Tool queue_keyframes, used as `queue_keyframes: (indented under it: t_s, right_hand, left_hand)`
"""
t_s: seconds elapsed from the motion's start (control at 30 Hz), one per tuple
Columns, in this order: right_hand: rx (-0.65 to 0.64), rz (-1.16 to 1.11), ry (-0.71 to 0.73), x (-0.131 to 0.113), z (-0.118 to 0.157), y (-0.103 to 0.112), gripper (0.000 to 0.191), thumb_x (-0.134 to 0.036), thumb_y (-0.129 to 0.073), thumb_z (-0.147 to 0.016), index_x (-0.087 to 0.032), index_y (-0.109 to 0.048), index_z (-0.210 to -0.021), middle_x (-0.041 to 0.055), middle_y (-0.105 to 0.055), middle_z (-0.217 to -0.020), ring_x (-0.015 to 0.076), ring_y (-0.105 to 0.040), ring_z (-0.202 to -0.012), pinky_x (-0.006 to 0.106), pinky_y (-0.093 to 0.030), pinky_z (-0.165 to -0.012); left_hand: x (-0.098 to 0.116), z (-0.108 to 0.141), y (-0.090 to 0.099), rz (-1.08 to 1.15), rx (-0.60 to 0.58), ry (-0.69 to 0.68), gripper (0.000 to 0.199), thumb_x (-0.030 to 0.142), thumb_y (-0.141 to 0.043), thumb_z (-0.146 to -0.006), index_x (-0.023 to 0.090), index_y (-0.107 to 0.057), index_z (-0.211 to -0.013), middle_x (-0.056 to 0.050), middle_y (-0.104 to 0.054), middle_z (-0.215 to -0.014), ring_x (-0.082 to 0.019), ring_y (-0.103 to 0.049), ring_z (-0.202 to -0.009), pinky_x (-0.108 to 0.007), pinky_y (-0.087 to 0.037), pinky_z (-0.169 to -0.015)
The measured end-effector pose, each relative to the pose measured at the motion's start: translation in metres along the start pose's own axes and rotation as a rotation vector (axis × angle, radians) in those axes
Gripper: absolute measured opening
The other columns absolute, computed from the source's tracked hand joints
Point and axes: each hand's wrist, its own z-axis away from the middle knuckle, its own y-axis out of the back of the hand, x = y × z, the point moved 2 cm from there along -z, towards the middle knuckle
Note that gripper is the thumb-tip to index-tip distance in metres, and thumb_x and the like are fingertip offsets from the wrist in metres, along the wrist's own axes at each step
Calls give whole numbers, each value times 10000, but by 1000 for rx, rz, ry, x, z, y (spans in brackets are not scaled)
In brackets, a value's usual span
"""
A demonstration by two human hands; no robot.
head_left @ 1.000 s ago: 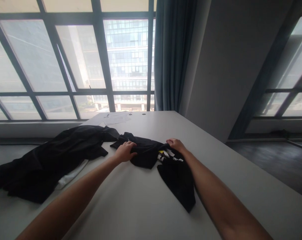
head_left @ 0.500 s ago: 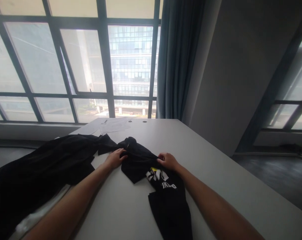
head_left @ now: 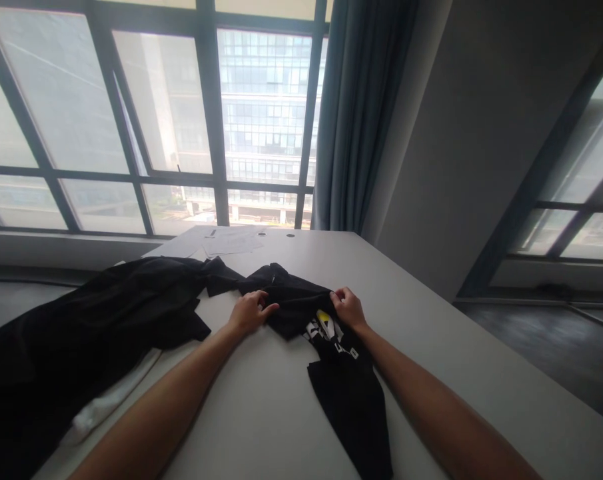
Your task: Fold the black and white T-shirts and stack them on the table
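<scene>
The black printed shirt (head_left: pixel 291 303) is lying between and under the two hands, its near panel spreading toward the viewer, just left of the right forearm. The right hand (head_left: pixel 348 309) is closing thumb and fingers on the fold's upper edge. The left hand (head_left: pixel 251 311) is resting on the other end, half open, thumb pointing away from the bent fingers; whether it is catching cloth underneath, I cannot tell.

That uncertain hold is posing the main risk: a pull from the right hand could be dragging the left end loose or skewing the fold. The layers are bunching between the hands, so creases could be setting in there. Beyond the left hand, a second black garment (head_left: pixel 116 300) is meeting the shirt's end, or nearly so, and could be snagging along.

The shirt's cloth is looking thin, limp and matte, its near panel narrowing into a long tongue. A white-and-yellow print (head_left: pixel 326 327) is showing just below the right hand. The tabletop (head_left: pixel 261 400) is looking smooth and white, probably offering little grip.
</scene>
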Motion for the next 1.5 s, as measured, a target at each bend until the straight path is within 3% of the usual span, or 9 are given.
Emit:
queue_keyframes:
  t_s: [0.17,0.37,0.7,0.9,0.97,1.07,1.17,1.33,1.5]
  right_hand:
    - [-106,-11,79,0,5,-1,247,-458,-498,-849,-228,-578,-810,52,-693,-846,208,-652,-829,302,-477,-768]
    - [-191,-16,89,-7,11,2,253,-448,-515,-834,-215,-608,-802,51,-689,-808,195,-645,-780,284,-465,-727]
    - [-441,-236,59,-35,24,-9,242,-424,-597,-770,-188,-593,-717,-32,-558,-566,111,-476,-519,230,-369,-518]
    - [-1066,-607,-121,-44,25,-24,480,-616,-636,-777,-153,-664,-902,59,-699,-792,140,-623,-631,229,-459,-544]
    - [-998,-559,-171,-33,8,-30,431,-550,-669,-778,-149,-661,-935,79,-714,-827,140,-631,-591,230,-464,-508]
    - [-594,-294,-117,-18,-30,-42,266,-294,-691,-776,-160,-669,-1005,65,-724,-872,109,-601,-529,228,-477,-511]
    - [-409,-1,45,-22,-63,-59,346,-122,-654,-738,-171,-692,-1078,63,-731,-973,150,-672,-758,265,-532,-761]
    - [-469,4,247,-54,-91,-97,755,-21,-624,-637,-178,-555,-1372,108,-562,-1392,205,-632,-1096,303,-475,-985]
    - [-654,-126,350,-66,-95,-118,838,43,-554,-570,-217,-570,-1367,51,-678,-1216,209,-624,-1104,300,-478,-968]
  left_hand:
    - [9,4,-14,273,-97,-73,422,247,-734,-705,206,-654,-1117,-16,-674,-861,-183,-625,-728,-302,-494,-723]
    - [12,3,-9,374,161,-24,301,141,-591,-755,184,-653,-1046,-40,-649,-915,-194,-628,-896,-335,-503,-873]
    - [-9,-7,-11,545,226,302,394,179,-607,-766,154,-586,-1159,-89,-702,-997,-221,-677,-881,-374,-528,-844]
    - [-9,-11,-10,582,165,272,543,302,-786,-661,154,-605,-1151,-115,-689,-1073,-252,-662,-997,-377,-522,-880]
    - [-7,-13,-12,582,72,249,472,154,-743,-609,154,-637,-1069,-91,-699,-1017,-240,-659,-973,-359,-521,-869]
    - [-5,-15,-12,559,-38,177,351,34,-565,-542,167,-665,-852,-35,-692,-879,-206,-640,-884,-312,-510,-813]
    - [-1,-13,-11,622,-144,121,291,61,-446,-482,171,-606,-699,11,-616,-706,-154,-568,-701,-247,-456,-636]
    - [4,-10,-9,740,-377,60,183,115,-398,-425,170,-484,-577,31,-493,-580,-109,-423,-579,-213,-312,-521]
    - [-2,-15,-9,760,-436,47,149,127,-387,-414,170,-449,-543,40,-430,-534,-97,-363,-557,-212,-254,-511]
